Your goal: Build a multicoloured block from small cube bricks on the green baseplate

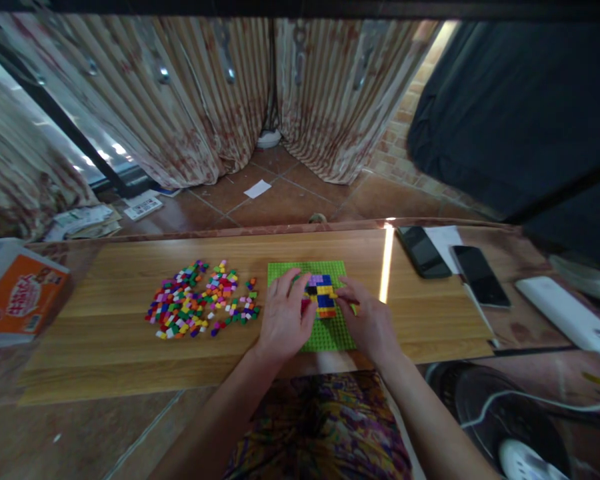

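A green studded baseplate (330,341) lies on the wooden table. Small building bricks (324,291) in blue, yellow, purple, black and orange form a block of colour on it. My left hand (286,313) rests over the plate's left side, fingers apart and curved, its thumb and fingertips beside the bricks; part of the plate is hidden beneath it. At the right edge of the brick block, my right hand (370,321) has thumb and forefinger pinched at a small yellow brick (337,293). The fingertips partly cover that brick.
Loose coloured bricks (180,300) are heaped on the table (105,360) left of the plate. A clear tub with an orange label (20,293) stands far left. Two dark phones (423,252) and a white power bank (565,312) lie on the right. A round black object (500,413) is below.
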A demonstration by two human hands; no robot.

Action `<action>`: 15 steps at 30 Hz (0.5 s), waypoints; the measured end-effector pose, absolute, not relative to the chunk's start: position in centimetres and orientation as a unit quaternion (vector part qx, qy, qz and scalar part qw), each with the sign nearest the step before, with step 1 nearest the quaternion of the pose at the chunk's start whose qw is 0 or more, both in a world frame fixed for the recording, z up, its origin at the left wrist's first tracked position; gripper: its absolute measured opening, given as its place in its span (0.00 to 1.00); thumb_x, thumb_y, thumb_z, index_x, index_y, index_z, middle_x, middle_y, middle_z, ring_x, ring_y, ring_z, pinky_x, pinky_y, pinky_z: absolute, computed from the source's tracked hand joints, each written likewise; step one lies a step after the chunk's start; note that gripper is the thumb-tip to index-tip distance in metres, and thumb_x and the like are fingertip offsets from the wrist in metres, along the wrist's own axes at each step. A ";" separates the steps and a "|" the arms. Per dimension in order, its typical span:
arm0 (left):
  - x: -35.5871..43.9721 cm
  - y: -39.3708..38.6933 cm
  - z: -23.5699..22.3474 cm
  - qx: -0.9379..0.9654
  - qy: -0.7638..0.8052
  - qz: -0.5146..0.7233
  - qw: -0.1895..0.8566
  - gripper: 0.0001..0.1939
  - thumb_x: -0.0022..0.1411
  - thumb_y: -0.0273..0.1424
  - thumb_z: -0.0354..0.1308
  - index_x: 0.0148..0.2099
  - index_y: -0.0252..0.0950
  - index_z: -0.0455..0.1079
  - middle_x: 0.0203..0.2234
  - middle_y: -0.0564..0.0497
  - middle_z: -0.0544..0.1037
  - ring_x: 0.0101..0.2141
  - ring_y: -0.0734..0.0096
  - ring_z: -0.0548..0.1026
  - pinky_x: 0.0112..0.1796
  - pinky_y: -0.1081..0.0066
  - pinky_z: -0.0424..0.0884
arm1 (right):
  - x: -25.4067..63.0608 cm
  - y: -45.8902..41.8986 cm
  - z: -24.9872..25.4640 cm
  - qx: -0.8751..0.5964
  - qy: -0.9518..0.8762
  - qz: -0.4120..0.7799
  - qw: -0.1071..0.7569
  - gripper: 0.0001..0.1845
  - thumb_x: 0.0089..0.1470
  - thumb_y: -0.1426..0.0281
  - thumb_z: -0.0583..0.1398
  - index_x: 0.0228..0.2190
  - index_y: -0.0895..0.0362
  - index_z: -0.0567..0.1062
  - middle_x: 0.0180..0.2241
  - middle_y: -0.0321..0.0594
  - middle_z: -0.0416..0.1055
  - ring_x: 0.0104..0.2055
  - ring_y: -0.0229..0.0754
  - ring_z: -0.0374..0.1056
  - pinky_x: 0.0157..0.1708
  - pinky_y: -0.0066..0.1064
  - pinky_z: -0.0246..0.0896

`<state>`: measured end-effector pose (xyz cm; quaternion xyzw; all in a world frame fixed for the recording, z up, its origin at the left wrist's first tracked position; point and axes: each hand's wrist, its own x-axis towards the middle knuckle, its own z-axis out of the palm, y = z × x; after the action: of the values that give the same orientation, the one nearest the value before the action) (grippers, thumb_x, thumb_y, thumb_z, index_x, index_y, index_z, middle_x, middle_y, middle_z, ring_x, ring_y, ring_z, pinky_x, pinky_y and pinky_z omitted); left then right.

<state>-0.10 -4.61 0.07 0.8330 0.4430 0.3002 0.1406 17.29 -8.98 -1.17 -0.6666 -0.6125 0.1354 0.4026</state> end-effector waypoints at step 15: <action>1.8 -3.8 -0.4 0.831 0.442 0.287 0.179 0.27 0.58 0.30 0.61 0.59 0.36 0.62 0.56 0.43 0.67 0.55 0.54 0.65 0.56 0.54 0.63 | 16.8 -8.7 -1.3 -0.651 -0.618 0.127 0.422 0.20 0.57 0.70 0.57 0.51 0.54 0.68 0.36 0.40 0.80 0.37 0.43 0.78 0.38 0.37 0.74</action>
<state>1.77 -3.77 -0.43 0.8310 0.4416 0.2873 0.1785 16.76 -8.75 -1.28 -0.6515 -0.6176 0.1267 0.4221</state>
